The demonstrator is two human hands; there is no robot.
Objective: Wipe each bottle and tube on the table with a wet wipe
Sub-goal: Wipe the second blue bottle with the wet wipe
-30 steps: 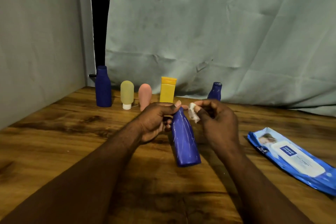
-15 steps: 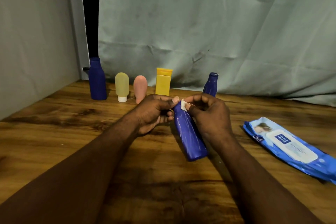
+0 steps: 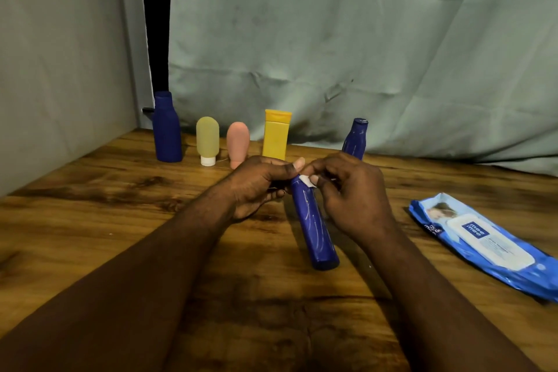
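The blue bottle (image 3: 314, 226) is tilted over the middle of the table (image 3: 90, 220), base toward me. My left hand (image 3: 256, 184) grips its far end, fingers curled. My right hand (image 3: 350, 193) pinches the wet wipe (image 3: 305, 180) against that end. The wipe pack (image 3: 489, 241) lies right.

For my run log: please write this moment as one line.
left hand: holds blue bottle top | right hand: pinches wet wipe on its neck | stage: wiping
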